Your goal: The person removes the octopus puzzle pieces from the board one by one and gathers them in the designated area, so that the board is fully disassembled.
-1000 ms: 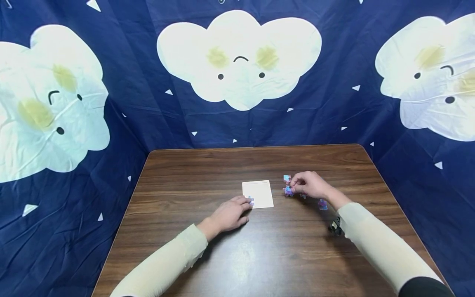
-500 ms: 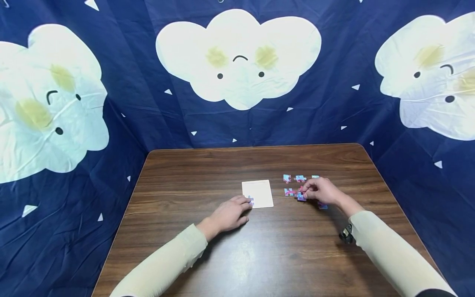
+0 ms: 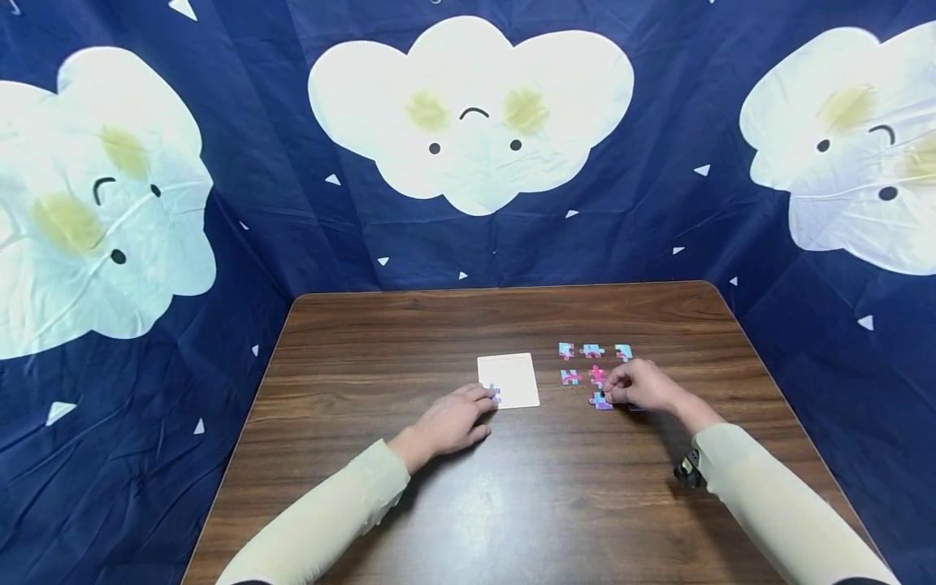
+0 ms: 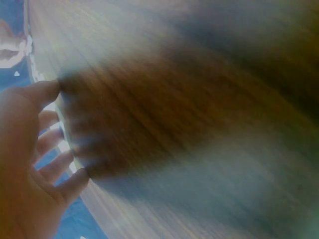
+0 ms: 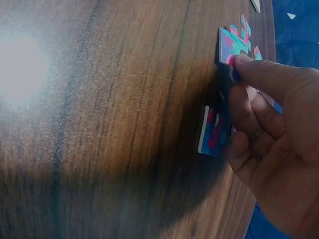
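Observation:
My left hand (image 3: 448,420) rests at the lower left corner of a square white puzzle board (image 3: 513,374). Its fingers lie fairly straight, the fingertips on a small blue-purple puzzle piece (image 3: 496,395) in that corner. In the left wrist view the left hand (image 4: 35,154) has its fingers spread, with the board out of sight. My right hand (image 3: 643,385) pinches a blue-purple jigsaw piece (image 3: 601,401) between thumb and forefinger, low over the table. In the right wrist view the thumb (image 5: 264,72) lies against the edge of this piece (image 5: 232,46).
Several loose pieces lie in rows right of the board: a pink piece (image 3: 597,374), a pink-blue piece (image 3: 569,377) and a back row with a light blue piece (image 3: 592,351). Another piece (image 5: 213,132) lies under the right hand. Wooden table (image 3: 468,504); cloth wall (image 3: 497,252) behind.
My right hand has moved right and nearer to me with the blue-purple piece, away from the left column of loose pieces, uncovering the pieces there. The left hand stays put.

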{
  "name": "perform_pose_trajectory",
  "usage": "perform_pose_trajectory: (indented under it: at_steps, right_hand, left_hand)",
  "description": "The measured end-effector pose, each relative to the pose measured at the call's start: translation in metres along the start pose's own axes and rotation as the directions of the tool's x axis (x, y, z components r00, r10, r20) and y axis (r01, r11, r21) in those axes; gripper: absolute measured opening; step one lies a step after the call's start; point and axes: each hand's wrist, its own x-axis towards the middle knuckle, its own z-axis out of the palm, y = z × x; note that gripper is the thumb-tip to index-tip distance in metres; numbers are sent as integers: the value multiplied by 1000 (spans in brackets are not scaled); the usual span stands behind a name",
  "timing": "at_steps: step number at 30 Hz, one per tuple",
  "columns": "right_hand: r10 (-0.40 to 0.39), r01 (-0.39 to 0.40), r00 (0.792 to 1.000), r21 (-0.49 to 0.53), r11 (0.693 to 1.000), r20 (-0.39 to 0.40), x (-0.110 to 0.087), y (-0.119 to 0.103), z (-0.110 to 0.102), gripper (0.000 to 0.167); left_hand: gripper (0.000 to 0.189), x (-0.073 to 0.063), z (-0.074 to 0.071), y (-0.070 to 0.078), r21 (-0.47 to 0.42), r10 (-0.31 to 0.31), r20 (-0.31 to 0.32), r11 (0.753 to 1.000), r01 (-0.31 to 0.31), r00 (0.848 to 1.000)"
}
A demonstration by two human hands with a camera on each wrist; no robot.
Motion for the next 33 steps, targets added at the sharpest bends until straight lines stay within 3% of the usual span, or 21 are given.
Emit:
perform_pose_trajectory:
  at_steps: [14, 33]
  right_hand:
    - [13, -14, 1000, -87, 996, -14, -1, 2, 4, 16]
    - [50, -51, 999, -120, 991, -15, -2, -7, 4, 10]
  left_hand:
    - [46, 0, -1, 2, 16, -7, 11, 1000, 7, 1000]
    - [46, 0, 0, 2, 6, 6, -13, 1000, -6, 1000]
